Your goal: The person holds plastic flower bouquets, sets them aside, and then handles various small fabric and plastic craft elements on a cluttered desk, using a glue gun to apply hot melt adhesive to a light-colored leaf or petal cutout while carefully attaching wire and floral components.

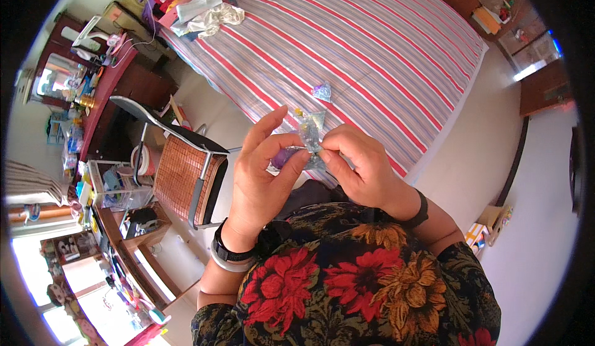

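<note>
My left hand (265, 169) and my right hand (360, 165) meet in front of me, each pinching a small glittery silver-blue piece (308, 132) between thumb and index finger. The other left fingers are spread or raised. A yellow bit (299, 112) shows at the top of the piece; its exact kind is hard to tell. A purple rounded thing (283, 158) shows behind my left thumb and index finger, partly hidden by them. Farther off, a small shiny purple and silver-blue object (321, 92) lies on the striped bedsheet (372, 67).
A chair with a brown tiled seat mat (183, 174) stands at the left. Beyond it runs a cluttered dark red desk (109, 83). Folded and crumpled clothes (204, 16) lie on the bed's far left corner. An open cardboard box (490, 223) stands on the floor at right.
</note>
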Motion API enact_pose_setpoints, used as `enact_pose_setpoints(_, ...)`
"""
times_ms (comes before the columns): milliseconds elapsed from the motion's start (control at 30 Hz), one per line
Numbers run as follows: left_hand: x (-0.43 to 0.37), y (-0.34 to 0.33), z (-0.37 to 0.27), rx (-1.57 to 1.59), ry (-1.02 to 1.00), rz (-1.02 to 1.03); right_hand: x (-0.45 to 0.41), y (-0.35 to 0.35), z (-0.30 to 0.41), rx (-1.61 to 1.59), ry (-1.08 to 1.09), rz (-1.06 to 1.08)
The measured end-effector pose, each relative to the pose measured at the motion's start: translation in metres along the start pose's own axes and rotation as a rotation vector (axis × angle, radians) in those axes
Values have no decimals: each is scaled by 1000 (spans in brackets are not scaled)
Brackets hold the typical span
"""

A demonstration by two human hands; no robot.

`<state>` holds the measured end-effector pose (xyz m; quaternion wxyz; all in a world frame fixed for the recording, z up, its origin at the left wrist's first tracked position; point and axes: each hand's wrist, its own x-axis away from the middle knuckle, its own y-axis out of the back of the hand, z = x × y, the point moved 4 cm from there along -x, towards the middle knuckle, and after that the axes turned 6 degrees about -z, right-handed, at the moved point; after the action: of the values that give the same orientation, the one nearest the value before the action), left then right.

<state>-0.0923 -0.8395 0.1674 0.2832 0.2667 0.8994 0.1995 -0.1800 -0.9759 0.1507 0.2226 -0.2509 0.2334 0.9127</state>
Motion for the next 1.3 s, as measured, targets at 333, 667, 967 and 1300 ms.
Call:
enact_pose_setpoints(333, 37, 53, 29, 295, 108, -92, -9, -54, 39, -72, -10, 84)
enact_pose_setpoints(667, 96, 153, 61, 353, 221, -145, -11, -156, 87, -200, -73, 249)
enact_pose_setpoints(967, 162, 219, 83, 314, 169, -296, 2, -233, 118, -344, -82, 362)
enact_pose_setpoints(1300, 204, 252, 90, 293, 165, -419, 10, -278, 151, -337, 268, 440)
